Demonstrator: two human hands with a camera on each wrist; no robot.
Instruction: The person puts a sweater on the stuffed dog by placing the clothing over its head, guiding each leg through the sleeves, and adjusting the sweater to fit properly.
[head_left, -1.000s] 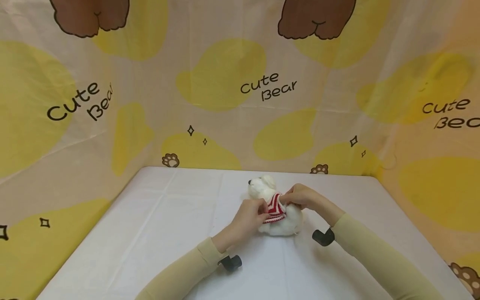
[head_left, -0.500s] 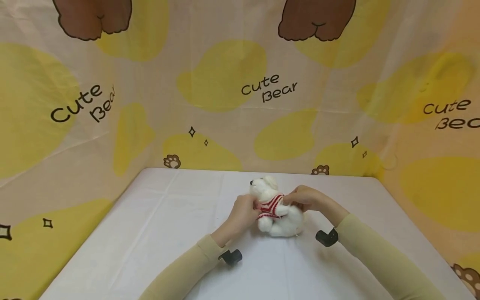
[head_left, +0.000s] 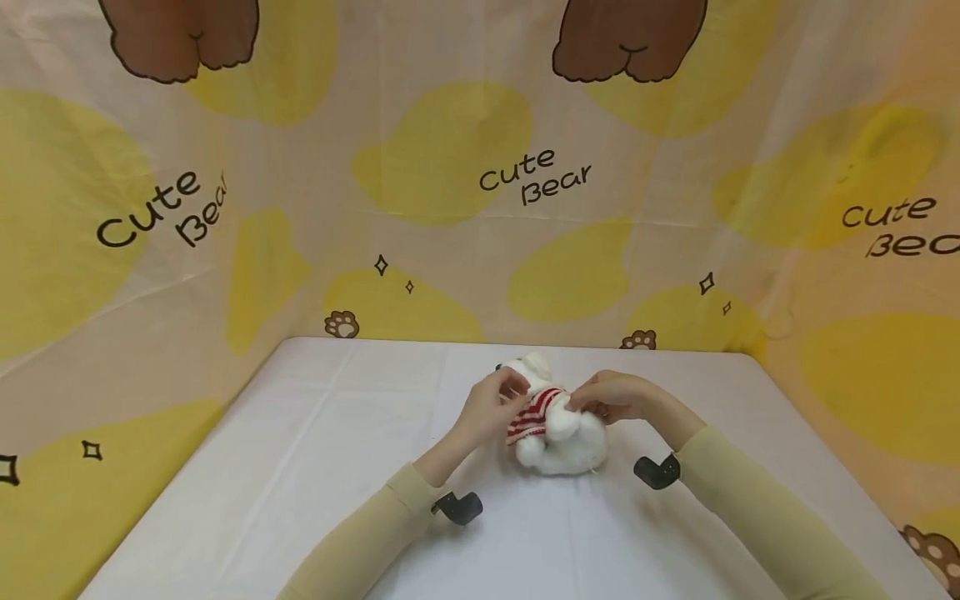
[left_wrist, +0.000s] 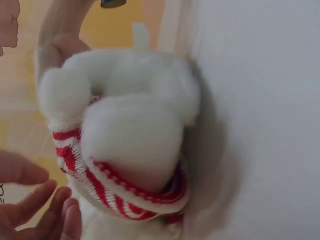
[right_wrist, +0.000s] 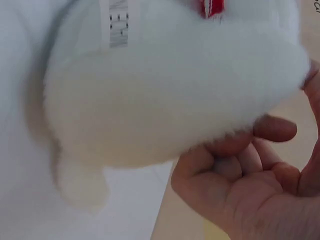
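Note:
A white plush toy [head_left: 581,454] with a dark nose sits on the table, turned to the left. It wears a red-and-white striped knitted sweater [head_left: 529,423]. My left hand [head_left: 489,407] is beside the sweater near the toy's head; in the left wrist view its thumb and fingers [left_wrist: 37,200] are apart, with nothing between them. On the other side, my right hand [head_left: 618,397] pinches the toy's arm. The right wrist view shows its curled fingers under the white fur [right_wrist: 150,110], the thumb mostly out of frame. A printed fabric label [right_wrist: 118,25] hangs from the toy.
The table [head_left: 337,467] has a white cover. Behind and at both sides hang cloth walls [head_left: 442,158] with yellow patches and bear prints. Small black devices [head_left: 459,508] are strapped to both wrists below the beige sleeves [head_left: 375,529].
My left hand has let go of the sweater's lower edge and risen toward the toy's head. The sweater's lower edge has shifted left, baring the toy's arm. My right hand keeps its hold.

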